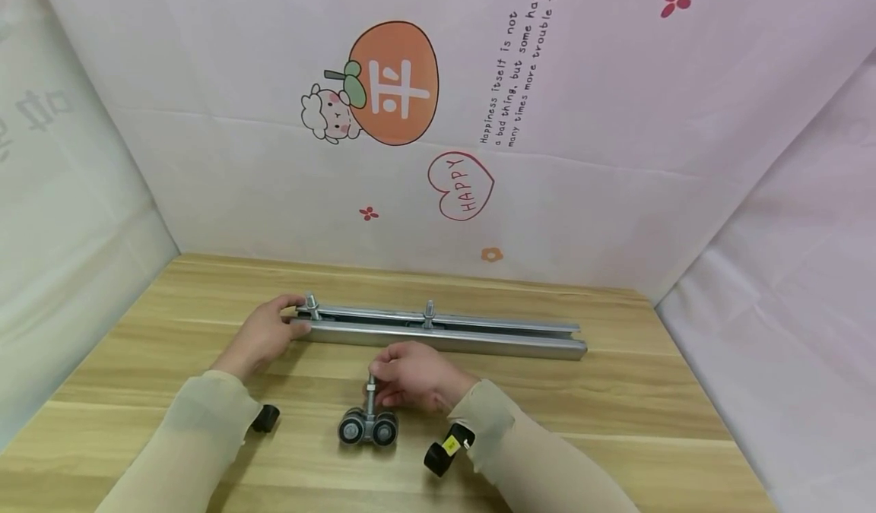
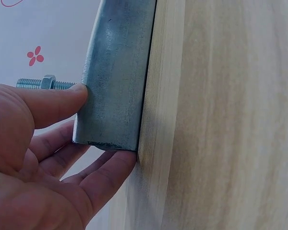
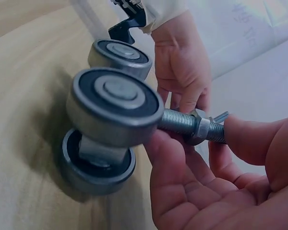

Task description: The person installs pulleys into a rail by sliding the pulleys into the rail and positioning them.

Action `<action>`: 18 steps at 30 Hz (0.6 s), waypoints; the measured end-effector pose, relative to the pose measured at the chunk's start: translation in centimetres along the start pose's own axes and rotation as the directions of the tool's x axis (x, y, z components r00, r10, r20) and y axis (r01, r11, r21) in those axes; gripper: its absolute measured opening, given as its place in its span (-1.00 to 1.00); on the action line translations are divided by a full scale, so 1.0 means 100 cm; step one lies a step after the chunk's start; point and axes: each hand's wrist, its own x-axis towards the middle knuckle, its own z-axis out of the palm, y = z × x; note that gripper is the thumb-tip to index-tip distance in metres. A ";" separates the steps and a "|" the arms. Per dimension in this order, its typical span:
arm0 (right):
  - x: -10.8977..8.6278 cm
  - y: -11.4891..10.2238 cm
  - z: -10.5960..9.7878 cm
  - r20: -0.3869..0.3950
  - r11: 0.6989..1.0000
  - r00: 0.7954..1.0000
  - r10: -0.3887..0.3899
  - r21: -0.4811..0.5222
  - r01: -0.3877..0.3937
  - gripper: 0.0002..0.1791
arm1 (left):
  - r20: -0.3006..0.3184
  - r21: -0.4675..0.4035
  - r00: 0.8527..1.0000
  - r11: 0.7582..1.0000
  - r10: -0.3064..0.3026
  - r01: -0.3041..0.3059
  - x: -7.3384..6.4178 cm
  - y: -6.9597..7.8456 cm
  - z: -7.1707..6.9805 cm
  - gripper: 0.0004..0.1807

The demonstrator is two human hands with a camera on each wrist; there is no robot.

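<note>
A long steel C-channel rail [image 1: 472, 340] lies across the back of the table with its slot facing up. Two threaded bolts with nuts stick up out of the slot: the first bolt [image 1: 312, 306] near the left end, the second bolt [image 1: 430, 314] around mid-length. My left hand [image 1: 263, 334] grips the rail's left end, thumb against its side and fingertips at the end. In front of the rail, my right hand [image 1: 419, 375] pinches the threaded stem of a roller trolley [image 1: 368, 427]. The trolley's wheels [image 3: 116, 106] point down, stem upward.
The wood-grain table [image 1: 616, 422] carries the rail. Printed white cloth [image 1: 582, 216] hangs behind it, with more cloth at both sides. Black wrist-camera mounts sit at the left sleeve [image 1: 267, 419] and the right sleeve [image 1: 493, 418].
</note>
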 end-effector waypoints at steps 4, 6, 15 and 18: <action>-0.004 -0.005 0.000 -0.031 0.997 0.999 -0.026 -0.072 0.024 -0.78 | -0.001 -0.039 1.000 0.999 -0.005 0.005 0.000 0.000 0.000 -0.36; -0.006 -0.007 -0.001 -0.041 0.992 0.998 -0.039 -0.120 0.034 -0.78 | 0.002 -0.047 1.000 0.999 -0.002 0.002 0.000 0.000 0.000 -0.36; -0.013 -0.013 -0.004 -0.011 0.968 0.995 -0.103 -0.231 0.098 -0.88 | 0.009 -0.059 1.000 0.998 -0.006 0.006 0.000 0.000 0.000 -0.36; -0.018 -0.015 -0.005 0.020 0.934 0.989 -0.145 -0.326 0.144 -0.92 | 0.006 -0.052 1.000 0.999 0.000 0.000 0.000 0.000 0.000 -0.36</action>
